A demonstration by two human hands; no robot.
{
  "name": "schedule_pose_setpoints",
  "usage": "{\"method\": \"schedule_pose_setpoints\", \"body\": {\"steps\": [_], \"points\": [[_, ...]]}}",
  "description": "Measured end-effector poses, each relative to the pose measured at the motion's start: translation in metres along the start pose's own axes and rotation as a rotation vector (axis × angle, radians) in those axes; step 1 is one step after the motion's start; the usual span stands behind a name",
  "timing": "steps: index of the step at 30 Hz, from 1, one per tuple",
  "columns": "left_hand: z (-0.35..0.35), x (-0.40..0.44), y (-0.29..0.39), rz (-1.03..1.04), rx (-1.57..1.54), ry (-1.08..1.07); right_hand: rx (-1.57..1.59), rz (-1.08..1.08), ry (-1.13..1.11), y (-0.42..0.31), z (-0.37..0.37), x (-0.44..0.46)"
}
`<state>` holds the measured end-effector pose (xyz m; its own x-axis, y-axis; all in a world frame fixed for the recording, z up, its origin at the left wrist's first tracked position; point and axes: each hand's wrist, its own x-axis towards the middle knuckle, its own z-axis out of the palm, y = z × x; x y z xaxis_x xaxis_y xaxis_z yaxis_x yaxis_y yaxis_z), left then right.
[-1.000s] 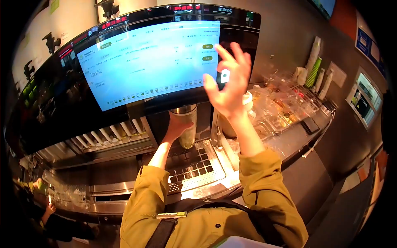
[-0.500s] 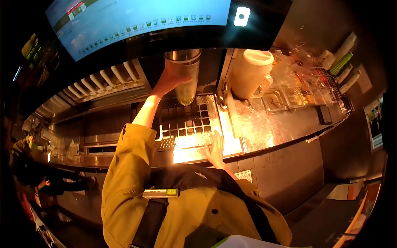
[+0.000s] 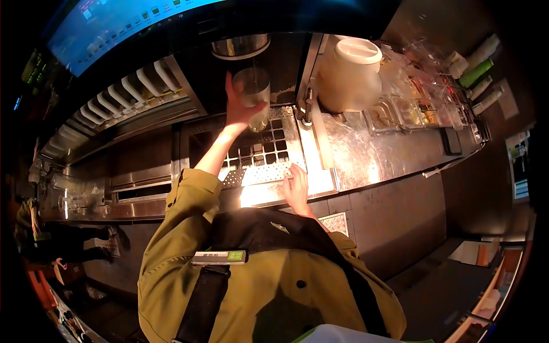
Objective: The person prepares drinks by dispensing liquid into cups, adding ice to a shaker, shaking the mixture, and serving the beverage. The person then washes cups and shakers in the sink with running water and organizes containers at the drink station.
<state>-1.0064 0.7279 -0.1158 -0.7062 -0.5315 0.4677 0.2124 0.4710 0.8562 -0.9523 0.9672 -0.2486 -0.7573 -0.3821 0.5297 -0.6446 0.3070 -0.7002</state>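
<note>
My left hand (image 3: 240,111) is wrapped around a tall clear cup (image 3: 258,91), with the thumb across its near side. The cup is tilted slightly and has something pale greenish low inside; I cannot make out what. Its rim is a little below a round metal cylinder (image 3: 241,47) that hangs under the screen, and its base is over the metal grid tray (image 3: 263,154). Close to the tray's front edge, my right hand (image 3: 295,187) is held with loosely bent fingers apart, holding nothing.
A large white lidded jug (image 3: 354,74) stands right of the tray, near clear containers (image 3: 394,114) and a black flat object (image 3: 450,142). White handles (image 3: 131,88) line the left. The screen (image 3: 126,28) overhangs the counter. Another person (image 3: 63,237) is at far left.
The cup in my left hand has come down from the metal cylinder, leaving a gap between them. My right hand's fingers are more bent. The view has shifted somewhat.
</note>
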Motion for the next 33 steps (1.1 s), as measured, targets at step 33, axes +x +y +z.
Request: {"method": "schedule_pose_setpoints", "body": {"steps": [33], "points": [[0.007,-0.015,-0.005,-0.052,-0.008,0.042,0.002,-0.043,-0.019,0.002,0.001,0.001]]}}
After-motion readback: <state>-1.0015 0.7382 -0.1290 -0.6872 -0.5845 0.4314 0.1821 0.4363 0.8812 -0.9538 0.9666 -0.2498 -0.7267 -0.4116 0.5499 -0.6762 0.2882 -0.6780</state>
